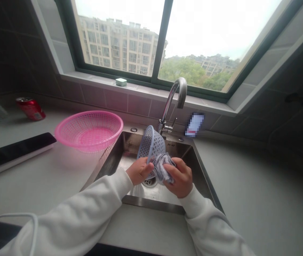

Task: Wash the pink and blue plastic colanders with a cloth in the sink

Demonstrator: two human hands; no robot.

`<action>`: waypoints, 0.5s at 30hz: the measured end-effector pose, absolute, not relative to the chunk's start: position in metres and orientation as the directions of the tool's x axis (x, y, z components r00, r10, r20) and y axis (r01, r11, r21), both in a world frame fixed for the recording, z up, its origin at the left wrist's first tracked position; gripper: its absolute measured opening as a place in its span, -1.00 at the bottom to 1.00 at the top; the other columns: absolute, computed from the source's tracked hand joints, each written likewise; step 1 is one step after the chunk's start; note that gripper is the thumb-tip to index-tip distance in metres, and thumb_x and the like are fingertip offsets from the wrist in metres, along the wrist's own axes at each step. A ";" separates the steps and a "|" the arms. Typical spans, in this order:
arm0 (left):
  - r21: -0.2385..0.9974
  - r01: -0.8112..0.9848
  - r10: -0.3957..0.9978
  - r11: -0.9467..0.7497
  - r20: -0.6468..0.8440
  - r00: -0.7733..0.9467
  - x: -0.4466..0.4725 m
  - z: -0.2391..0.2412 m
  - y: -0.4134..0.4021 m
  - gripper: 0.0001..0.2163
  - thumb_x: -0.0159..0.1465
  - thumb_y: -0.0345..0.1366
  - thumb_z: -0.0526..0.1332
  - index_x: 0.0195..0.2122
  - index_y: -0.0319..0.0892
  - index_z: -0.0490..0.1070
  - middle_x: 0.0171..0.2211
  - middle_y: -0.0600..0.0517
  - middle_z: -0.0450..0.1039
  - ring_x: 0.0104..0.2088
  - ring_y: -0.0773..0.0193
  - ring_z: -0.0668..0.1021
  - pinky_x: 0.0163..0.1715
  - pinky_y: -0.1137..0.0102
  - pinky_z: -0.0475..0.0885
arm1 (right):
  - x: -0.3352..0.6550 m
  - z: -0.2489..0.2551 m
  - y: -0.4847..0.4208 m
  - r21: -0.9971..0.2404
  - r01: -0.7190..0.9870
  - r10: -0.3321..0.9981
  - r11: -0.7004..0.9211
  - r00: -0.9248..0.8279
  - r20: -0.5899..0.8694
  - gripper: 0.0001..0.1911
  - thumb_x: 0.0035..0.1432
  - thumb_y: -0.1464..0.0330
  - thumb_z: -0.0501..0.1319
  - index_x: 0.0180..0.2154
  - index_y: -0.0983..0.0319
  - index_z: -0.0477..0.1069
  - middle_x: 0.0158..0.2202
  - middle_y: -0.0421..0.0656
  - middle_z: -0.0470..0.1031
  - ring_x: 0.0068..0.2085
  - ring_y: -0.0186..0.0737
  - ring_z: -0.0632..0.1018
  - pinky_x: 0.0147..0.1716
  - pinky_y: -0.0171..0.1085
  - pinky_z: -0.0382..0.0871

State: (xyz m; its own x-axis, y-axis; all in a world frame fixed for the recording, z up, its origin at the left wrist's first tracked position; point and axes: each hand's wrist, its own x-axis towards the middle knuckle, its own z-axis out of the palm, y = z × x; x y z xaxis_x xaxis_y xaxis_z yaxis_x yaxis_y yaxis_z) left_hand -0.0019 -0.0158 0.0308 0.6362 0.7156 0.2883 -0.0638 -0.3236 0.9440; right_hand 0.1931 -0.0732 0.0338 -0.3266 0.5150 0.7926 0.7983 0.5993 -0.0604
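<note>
Over the steel sink [114,156] my left hand [139,170] grips the rim of a small pale blue lattice basket [151,144], which is tilted on its side. My right hand [180,177] is closed on a crumpled grey-blue cloth [163,165] pressed against the basket. Both hands hover above the drain [148,182], below the chrome tap [174,99]. White sleeves cover both my arms.
A pink lattice basket [89,129] sits on the counter at the sink's left edge. Further left lie a flat black device [15,151] and a red can [31,108] on its side. A small green box [121,82] rests on the window sill.
</note>
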 end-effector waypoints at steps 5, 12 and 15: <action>0.871 0.310 0.696 -0.381 0.050 0.716 -0.002 0.031 -0.019 -0.44 0.11 0.22 0.26 -0.20 -0.23 0.58 -0.36 -0.02 0.56 -0.30 0.09 0.54 -0.24 0.34 0.37 | 0.212 0.033 -0.064 -0.206 0.842 0.566 0.498 -0.136 0.813 -0.72 -0.03 0.40 0.31 -0.20 0.10 0.52 -0.20 -0.06 0.47 -0.29 -0.08 0.55 -0.36 -0.17 0.48; 0.565 0.589 0.710 -0.578 -0.009 0.705 -0.002 0.037 -0.021 -0.76 0.24 -0.10 0.25 -0.27 -0.14 0.60 -0.41 -0.07 0.58 -0.34 0.04 0.58 -0.36 0.33 0.31 | 0.224 0.035 -0.055 -0.307 0.879 0.616 0.366 0.018 0.787 -0.82 0.02 0.36 0.28 -0.25 0.15 0.51 -0.24 -0.05 0.44 -0.26 -0.06 0.53 -0.30 -0.16 0.46; 0.498 0.633 0.722 -0.593 -0.019 0.692 -0.002 0.034 -0.018 -0.76 0.29 -0.16 0.19 -0.16 -0.13 0.58 -0.31 -0.13 0.62 -0.26 -0.05 0.62 -0.32 0.29 0.36 | 0.222 0.036 -0.055 -0.312 0.875 0.620 0.369 0.018 0.784 -0.86 0.05 0.32 0.28 -0.28 0.16 0.51 -0.27 -0.09 0.43 -0.29 -0.12 0.52 -0.31 -0.18 0.47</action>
State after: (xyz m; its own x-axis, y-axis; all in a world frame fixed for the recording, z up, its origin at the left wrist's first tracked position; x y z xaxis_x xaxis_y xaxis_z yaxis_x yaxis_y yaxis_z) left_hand -0.0024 -0.0179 0.0338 0.6915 0.7221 -0.0186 0.6325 -0.5929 0.4983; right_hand 0.2217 -0.0547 0.0363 0.0181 0.6199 0.7845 0.8752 0.3695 -0.3121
